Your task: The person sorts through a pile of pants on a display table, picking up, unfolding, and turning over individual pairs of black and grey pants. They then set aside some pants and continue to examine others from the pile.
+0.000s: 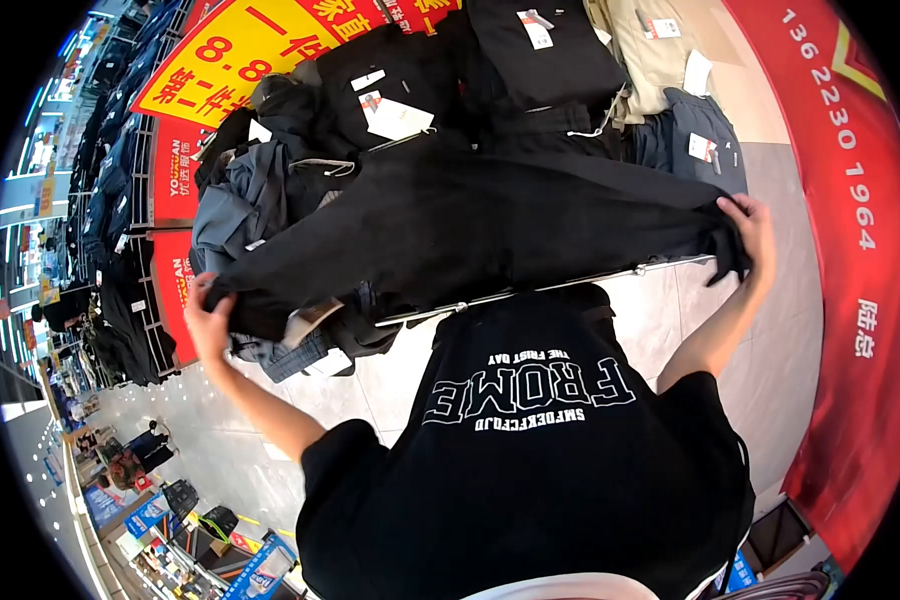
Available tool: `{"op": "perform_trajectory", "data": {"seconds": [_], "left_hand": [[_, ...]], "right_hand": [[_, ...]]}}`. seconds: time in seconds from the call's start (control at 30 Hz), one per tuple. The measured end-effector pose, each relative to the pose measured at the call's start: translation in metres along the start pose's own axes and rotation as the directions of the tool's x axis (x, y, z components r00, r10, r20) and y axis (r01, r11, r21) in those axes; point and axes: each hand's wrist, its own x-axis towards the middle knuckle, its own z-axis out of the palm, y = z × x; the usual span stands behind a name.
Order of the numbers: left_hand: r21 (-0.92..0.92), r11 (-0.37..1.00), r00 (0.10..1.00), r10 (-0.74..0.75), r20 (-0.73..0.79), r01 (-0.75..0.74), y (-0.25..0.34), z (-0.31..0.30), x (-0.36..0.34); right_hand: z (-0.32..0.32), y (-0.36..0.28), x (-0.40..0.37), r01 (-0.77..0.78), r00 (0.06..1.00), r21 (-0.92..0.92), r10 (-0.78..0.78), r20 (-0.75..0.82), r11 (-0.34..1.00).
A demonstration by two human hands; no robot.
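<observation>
A pair of black trousers (490, 215) is stretched sideways in front of my body, over the near side of the clothes display. My left hand (210, 318) is closed on its left end, fingers curled over the cloth. At the other end, my right hand (750, 232) grips the dark fabric, with a loose fold hanging below the fingers. The middle of the trousers lies over or just above the piled clothes; contact there is hard to tell. A beige piece (310, 320) shows beside the left end.
Folded black trousers (545, 60) with tags, beige trousers (660, 45) and grey-blue clothes (235, 205) lie on the display. A metal rail (470, 303) runs along its near edge. A yellow price sign (235, 65) stands behind, a red banner (850, 250) at right, clothes racks at left.
</observation>
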Motion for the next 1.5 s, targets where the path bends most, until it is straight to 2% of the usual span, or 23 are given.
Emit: {"op": "perform_trajectory", "data": {"seconds": [0.03, 0.1, 0.13, 0.17, 0.2, 0.27, 0.3, 0.4, 0.5, 0.67, 0.83, 0.9, 1.03, 1.1, 1.17, 1.23, 1.27, 1.3, 1.33, 1.37, 1.4, 1.43, 1.5], "left_hand": [[-0.078, 0.997, 0.999, -0.004, 0.05, 0.008, -0.01, -0.018, 0.012], [0.025, 0.99, 0.987, -0.138, 0.078, 0.137, -0.018, -0.025, 0.039], [0.112, 0.981, 0.983, -0.169, 0.069, 0.161, -0.036, -0.013, 0.054], [0.262, 0.959, 0.991, -0.122, 0.049, 0.106, -0.049, 0.01, 0.065], [0.36, 0.932, 0.998, 0.014, 0.067, -0.038, -0.084, 0.036, 0.073], [0.441, 0.896, 0.997, -0.069, 0.029, 0.049, -0.119, 0.09, 0.062], [0.364, 0.924, 0.993, -0.111, -0.031, 0.114, -0.128, 0.113, 0.052], [0.392, 0.919, 0.992, 0.023, -0.126, 0.029, -0.166, 0.153, 0.031], [0.433, 0.896, 0.98, -0.016, -0.2, 0.103, -0.146, 0.156, 0.024], [0.445, 0.881, 0.955, -0.023, -0.295, 0.158, -0.123, 0.164, 0.012], [0.485, 0.857, 0.908, 0.052, -0.415, 0.173, -0.093, 0.175, -0.007], [0.499, 0.847, 0.907, 0.051, -0.418, 0.182, -0.085, 0.175, -0.01], [0.48, 0.833, 0.895, -0.039, -0.445, 0.275, -0.089, 0.173, -0.007], [0.488, 0.741, 0.879, -0.307, -0.365, 0.462, -0.096, 0.167, -0.002], [0.525, 0.72, 0.89, -0.343, -0.299, 0.454, -0.111, 0.157, 0.006], [0.576, 0.701, 0.886, -0.454, -0.092, 0.42, -0.136, 0.147, 0.014], [0.508, 0.749, 0.888, -0.453, -0.077, 0.426, -0.149, 0.144, 0.018], [0.513, 0.745, 0.888, -0.453, -0.079, 0.426, -0.152, 0.137, 0.021], [0.323, 0.852, 0.9, -0.436, -0.002, 0.413, -0.148, 0.126, 0.024], [0.111, 0.913, 0.913, -0.4, 0.073, 0.392, -0.145, 0.117, 0.027], [-0.011, 0.907, 0.902, -0.418, 0.107, 0.421, -0.099, 0.104, 0.023], [-0.062, 0.894, 0.894, -0.438, 0.093, 0.444, -0.086, 0.091, 0.021], [0.059, 0.889, 0.888, -0.446, -0.116, 0.454, -0.075, 0.066, 0.017]], "right_hand": [[-0.015, 0.004, 0.017, -0.109, 0.99, 0.014, 0.107, 0.093, 0.994], [-0.023, 0.04, 0.068, -0.055, 0.995, -0.141, 0.066, 0.077, 0.988], [-0.013, 0.057, 0.09, 0.054, 0.998, -0.127, -0.056, -0.013, 0.99], [0.001, 0.076, 0.107, 0.159, 0.979, -0.123, -0.173, -0.107, 0.979], [0.018, 0.096, 0.117, 0.114, 0.976, -0.139, -0.137, -0.168, 0.984], [0.046, 0.124, 0.112, 0.017, 0.968, -0.149, -0.053, -0.244, 0.989], [0.06, 0.131, 0.102, -0.039, 0.966, -0.145, 0.0, -0.258, 0.989], [0.084, 0.137, 0.068, 0.065, 0.908, -0.104, -0.102, -0.406, 0.993], [0.096, 0.115, 0.023, 0.11, 0.896, -0.267, -0.212, -0.39, 0.957], [0.11, 0.149, 0.015, 0.069, 0.865, -0.274, -0.194, -0.464, 0.959], [0.09, 0.157, 0.025, 0.153, 0.923, -0.275, -0.237, -0.302, 0.949], [0.088, 0.153, 0.024, 0.142, 0.917, -0.294, -0.237, -0.32, 0.945], [0.091, 0.132, 0.015, 0.189, 0.916, -0.272, -0.269, -0.298, 0.944], [0.093, 0.123, 0.013, 0.188, 0.887, -0.412, -0.335, -0.319, 0.891], [0.098, 0.123, 0.018, 0.14, 0.891, -0.438, -0.306, -0.336, 0.888], [0.099, 0.12, 0.028, 0.215, 0.787, -0.62, -0.51, -0.348, 0.755], [0.099, 0.119, 0.035, 0.215, 0.789, -0.616, -0.506, -0.348, 0.758], [0.098, 0.117, 0.045, 0.262, 0.84, -0.434, -0.425, -0.337, 0.862], [0.096, 0.101, 0.05, 0.286, 0.887, -0.228, -0.347, -0.304, 0.931], [0.086, 0.085, 0.048, 0.279, 0.875, -0.101, -0.296, -0.383, 0.955], [0.07, 0.075, 0.051, 0.235, 0.87, -0.065, -0.24, -0.431, 0.97], [0.055, 0.071, 0.055, 0.192, 0.861, -0.027, -0.182, -0.475, 0.981], [0.022, 0.075, 0.065, 0.141, 0.87, -0.085, -0.165, -0.465, 0.986]]}}
